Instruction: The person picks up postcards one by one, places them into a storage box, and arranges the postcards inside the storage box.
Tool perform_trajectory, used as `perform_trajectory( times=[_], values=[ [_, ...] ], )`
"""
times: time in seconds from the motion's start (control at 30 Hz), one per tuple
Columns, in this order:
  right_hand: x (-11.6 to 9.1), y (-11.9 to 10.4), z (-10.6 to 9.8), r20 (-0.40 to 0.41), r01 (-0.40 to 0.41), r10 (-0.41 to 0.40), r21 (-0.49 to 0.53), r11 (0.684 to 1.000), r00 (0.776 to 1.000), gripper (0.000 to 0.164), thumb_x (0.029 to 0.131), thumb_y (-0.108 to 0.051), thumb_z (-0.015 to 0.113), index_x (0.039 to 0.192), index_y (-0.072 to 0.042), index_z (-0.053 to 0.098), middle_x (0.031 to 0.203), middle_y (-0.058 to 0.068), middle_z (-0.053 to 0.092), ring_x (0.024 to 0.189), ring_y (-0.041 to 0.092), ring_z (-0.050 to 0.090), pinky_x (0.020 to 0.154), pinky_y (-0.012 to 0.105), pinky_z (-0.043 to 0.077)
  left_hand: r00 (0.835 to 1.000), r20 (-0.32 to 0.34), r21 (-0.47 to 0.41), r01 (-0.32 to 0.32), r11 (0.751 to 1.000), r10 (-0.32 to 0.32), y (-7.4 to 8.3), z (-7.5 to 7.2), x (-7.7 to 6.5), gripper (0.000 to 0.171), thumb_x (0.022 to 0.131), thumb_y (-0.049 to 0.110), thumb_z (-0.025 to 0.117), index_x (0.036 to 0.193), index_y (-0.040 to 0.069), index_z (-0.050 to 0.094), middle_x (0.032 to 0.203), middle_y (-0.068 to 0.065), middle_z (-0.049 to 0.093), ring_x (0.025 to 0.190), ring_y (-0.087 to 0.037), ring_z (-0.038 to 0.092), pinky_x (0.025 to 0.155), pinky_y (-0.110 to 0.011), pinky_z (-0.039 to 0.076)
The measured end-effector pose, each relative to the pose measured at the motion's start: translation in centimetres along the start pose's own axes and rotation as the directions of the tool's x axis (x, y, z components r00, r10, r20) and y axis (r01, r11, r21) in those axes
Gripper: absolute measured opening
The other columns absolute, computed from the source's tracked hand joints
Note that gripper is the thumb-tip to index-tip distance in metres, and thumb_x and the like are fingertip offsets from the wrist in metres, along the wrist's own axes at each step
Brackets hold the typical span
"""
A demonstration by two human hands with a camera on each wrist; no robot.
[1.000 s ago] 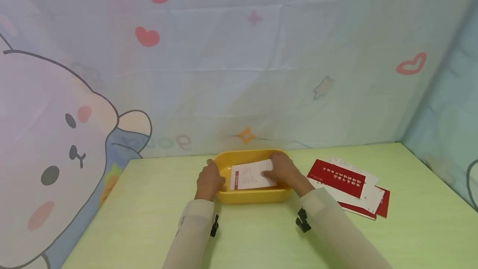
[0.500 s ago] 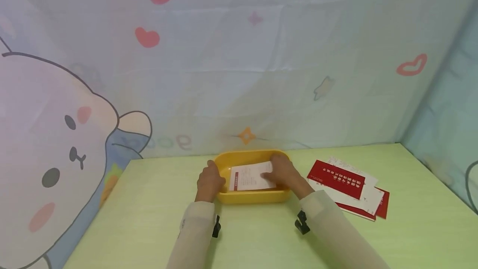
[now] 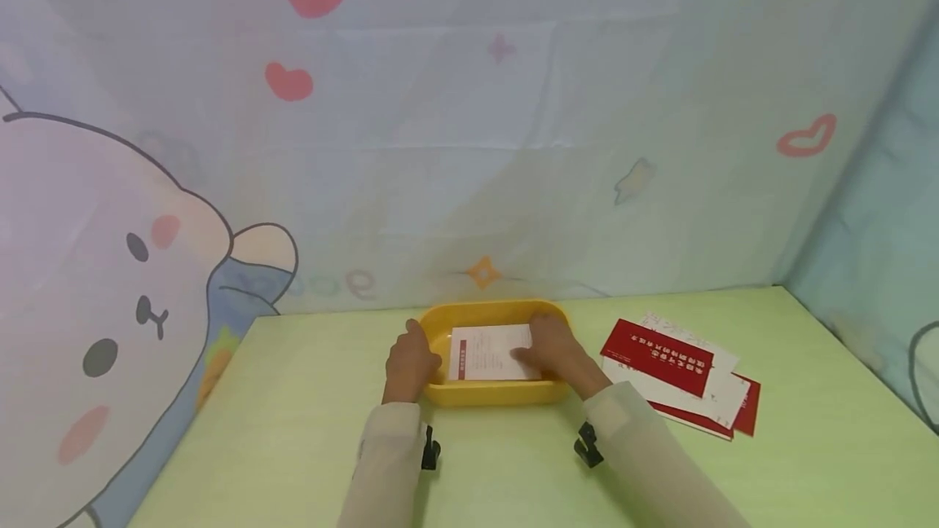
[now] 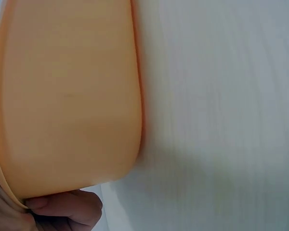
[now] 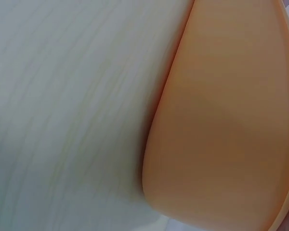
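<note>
In the head view, a yellow plastic basin (image 3: pixel 484 395) stands near the back edge of the table. A white card (image 3: pixel 484 353) with a red stripe and small print lies inside it. My left hand (image 3: pixel 412 361) grips the basin's left end, thumb over the rim; in the left wrist view its fingers (image 4: pixel 70 207) curl under the basin's wall (image 4: pixel 67 96). My right hand (image 3: pixel 555 350) reaches into the basin's right end and pinches the card's right edge with the thumb on top. The right wrist view shows mostly the basin's outer wall (image 5: pixel 221 115), with that hand's fingers hidden.
Right of the basin lies a loose, overlapping pile of cards (image 3: pixel 660 355), red and white. A printed cloth (image 3: pixel 455 145) hangs behind the light green table (image 3: pixel 506 471). A dark cable (image 3: pixel 914 381) shows at the right edge.
The card in the basin has come from a slant to lying nearly square, its right end lower. Both hands stay at the basin. The head view has tilted slightly up.
</note>
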State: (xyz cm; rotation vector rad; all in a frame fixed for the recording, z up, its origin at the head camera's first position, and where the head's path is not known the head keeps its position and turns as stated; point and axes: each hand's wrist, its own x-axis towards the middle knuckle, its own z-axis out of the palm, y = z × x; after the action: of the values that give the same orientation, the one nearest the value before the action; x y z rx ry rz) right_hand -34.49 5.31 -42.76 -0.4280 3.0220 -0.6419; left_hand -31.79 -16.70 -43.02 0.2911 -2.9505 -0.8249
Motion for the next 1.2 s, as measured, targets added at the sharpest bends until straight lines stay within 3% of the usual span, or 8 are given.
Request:
perform_trajectory(
  times=[0.2,0.43,0.53,0.83,1.03,1.2],
  values=[
    [-0.4,-0.4,-0.1,0.044,-0.017,0.018,-0.037,0.999,0.999,0.041,0.081,-0.031,0.071,0.098,0.003,0.055,0.081,0.011,0.051,0.078,0.025,0.047,0.076,0.037,0.045,1.000,0.017,-0.028,0.025,0.999,-0.024,-0.2,0.2,0.1,0.048,0.078,0.007,0.065,0.117,-0.003,0.040,0.089,-0.018,0.059,0.069,-0.028,0.054,0.064,-0.041,0.052],
    [-0.6,-0.4,-0.2,0.070,-0.024,0.027,-0.043,0.999,0.997,0.036,0.082,-0.032,0.070,0.089,0.000,0.056,0.078,0.011,0.049,0.076,0.025,0.046,0.071,0.035,0.042,1.000,0.007,-0.036,-0.002,0.999,0.003,0.0,0.0,-0.1,0.048,0.076,0.006,0.065,0.116,-0.004,0.040,0.086,-0.018,0.059,0.066,-0.028,0.055,0.059,-0.040,0.051],
    [-0.5,-0.4,-0.4,0.063,-0.020,0.022,-0.034,0.999,0.998,0.037,0.082,-0.032,0.070,0.091,0.000,0.056,0.082,0.012,0.050,0.079,0.026,0.046,0.075,0.036,0.042,1.000,-0.005,-0.023,-0.003,1.000,0.003,0.2,-0.2,-0.1,0.046,0.076,0.005,0.065,0.114,-0.003,0.040,0.084,-0.018,0.059,0.064,-0.027,0.055,0.056,-0.040,0.050],
    [-1.0,-0.5,-0.5,0.019,0.002,-0.002,-0.020,1.000,1.000,0.064,0.081,-0.030,0.072,0.123,0.010,0.045,0.111,0.023,0.052,0.094,0.032,0.046,0.092,0.045,0.043,1.000,0.010,-0.014,-0.015,1.000,0.015,0.5,-0.3,-0.2,0.047,0.077,0.005,0.066,0.115,-0.005,0.040,0.085,-0.019,0.060,0.065,-0.027,0.055,0.057,-0.041,0.051],
    [-1.0,-0.4,-0.2,0.009,0.003,-0.003,-0.035,0.999,1.000,0.062,0.081,-0.030,0.072,0.122,0.009,0.046,0.110,0.023,0.052,0.093,0.032,0.047,0.091,0.045,0.044,1.000,0.019,-0.013,-0.002,1.000,0.002,0.5,-0.1,-0.3,0.048,0.078,0.006,0.066,0.116,-0.004,0.040,0.088,-0.019,0.060,0.066,-0.027,0.055,0.060,-0.041,0.052],
    [-0.1,0.0,-0.1,-0.057,0.070,-0.069,0.024,0.997,0.996,0.052,0.084,-0.027,0.068,0.116,0.010,0.051,0.104,0.022,0.058,0.092,0.033,0.051,0.090,0.047,0.045,1.000,0.000,0.002,0.001,1.000,-0.001,0.1,-0.1,0.0,0.045,0.078,0.007,0.066,0.113,-0.003,0.041,0.087,-0.019,0.060,0.066,-0.028,0.055,0.060,-0.042,0.052]
  ],
)
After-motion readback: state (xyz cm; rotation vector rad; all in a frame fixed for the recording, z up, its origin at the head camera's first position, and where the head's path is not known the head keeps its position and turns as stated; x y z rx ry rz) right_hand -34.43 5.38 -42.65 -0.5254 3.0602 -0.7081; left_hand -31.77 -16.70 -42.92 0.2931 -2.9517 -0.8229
